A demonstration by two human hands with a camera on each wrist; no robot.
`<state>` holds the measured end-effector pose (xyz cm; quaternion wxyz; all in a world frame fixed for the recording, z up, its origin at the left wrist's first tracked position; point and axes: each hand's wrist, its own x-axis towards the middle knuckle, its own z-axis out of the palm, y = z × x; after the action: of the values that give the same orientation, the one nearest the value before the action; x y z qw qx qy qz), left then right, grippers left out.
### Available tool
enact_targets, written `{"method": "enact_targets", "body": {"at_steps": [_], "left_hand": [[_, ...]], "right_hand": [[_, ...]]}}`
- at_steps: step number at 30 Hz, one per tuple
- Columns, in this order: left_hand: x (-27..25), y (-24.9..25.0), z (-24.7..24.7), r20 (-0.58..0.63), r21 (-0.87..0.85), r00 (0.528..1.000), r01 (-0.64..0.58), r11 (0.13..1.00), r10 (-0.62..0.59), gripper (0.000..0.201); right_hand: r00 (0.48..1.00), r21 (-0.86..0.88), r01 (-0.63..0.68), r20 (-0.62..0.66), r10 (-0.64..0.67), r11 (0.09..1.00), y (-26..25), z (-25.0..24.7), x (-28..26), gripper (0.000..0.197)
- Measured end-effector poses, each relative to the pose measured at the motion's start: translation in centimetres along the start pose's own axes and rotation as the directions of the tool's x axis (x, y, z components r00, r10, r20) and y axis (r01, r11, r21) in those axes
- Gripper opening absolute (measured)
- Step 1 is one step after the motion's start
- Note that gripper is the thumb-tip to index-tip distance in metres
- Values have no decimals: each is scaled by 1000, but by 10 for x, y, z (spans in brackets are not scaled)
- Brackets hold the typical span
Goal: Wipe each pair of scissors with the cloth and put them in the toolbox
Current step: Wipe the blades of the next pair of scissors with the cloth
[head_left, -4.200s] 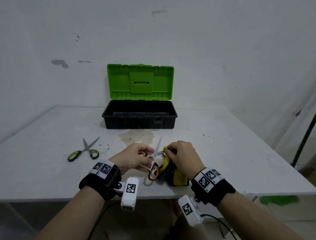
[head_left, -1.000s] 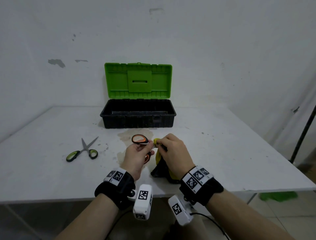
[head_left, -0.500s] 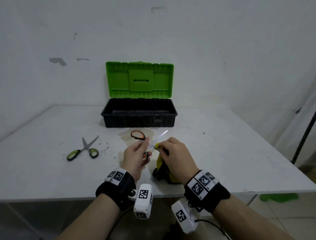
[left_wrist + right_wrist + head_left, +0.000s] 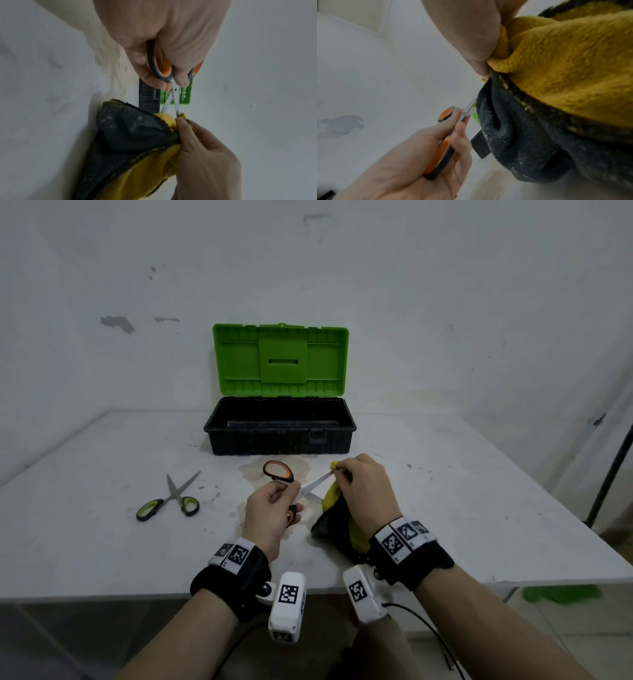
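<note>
My left hand (image 4: pixel 274 505) grips the orange-handled scissors (image 4: pixel 279 472) by their handles, with the blades spread apart and pointing right. My right hand (image 4: pixel 363 487) pinches the yellow and dark grey cloth (image 4: pixel 334 508) around the tip of the upper blade (image 4: pixel 317 482). In the left wrist view the cloth (image 4: pixel 137 142) hangs below the scissors (image 4: pixel 171 94), and the right fingers (image 4: pixel 181 121) clamp it on one blade. The right wrist view shows the cloth (image 4: pixel 565 67) close up and the orange handles (image 4: pixel 443 148) in the left hand. A green-handled pair of scissors (image 4: pixel 171 498) lies on the table to the left.
The toolbox (image 4: pixel 279 440), black with a green lid (image 4: pixel 279 361) standing open, sits at the back of the white table (image 4: pixel 102 474) against the wall. A brownish stain (image 4: pixel 253 470) marks the table in front of it. The table's front edge is just below my wrists.
Over the last second the left hand turned the scissors so the blades open and point right; the right hand slid the cloth out along the upper blade to its tip.
</note>
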<state>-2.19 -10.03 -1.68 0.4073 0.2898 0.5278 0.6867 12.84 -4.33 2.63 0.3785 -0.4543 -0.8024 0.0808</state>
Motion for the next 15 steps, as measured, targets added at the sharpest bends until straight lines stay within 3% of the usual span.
{"method": "enact_targets", "body": {"at_steps": [2,6,12,15], "left_hand": [[1,0,1,-11,-3,1000,0,1000,0,14],[-1,0,6,18,-8,1000,12,1000,-12,14],[0,0,5,-3,-22,999,47,999,-47,14],[1,1,4,-26,-28,999,45,999,-46,16]], "right_hand": [[1000,14,27,-10,-27,1000,-3,-3,-1,17],[971,-19,182,160,-177,983,-21,8,-23,19],[999,-5,-35,36,35,999,4,-2,-4,13],[999,13,37,32,-37,999,-1,-6,-8,14]]}}
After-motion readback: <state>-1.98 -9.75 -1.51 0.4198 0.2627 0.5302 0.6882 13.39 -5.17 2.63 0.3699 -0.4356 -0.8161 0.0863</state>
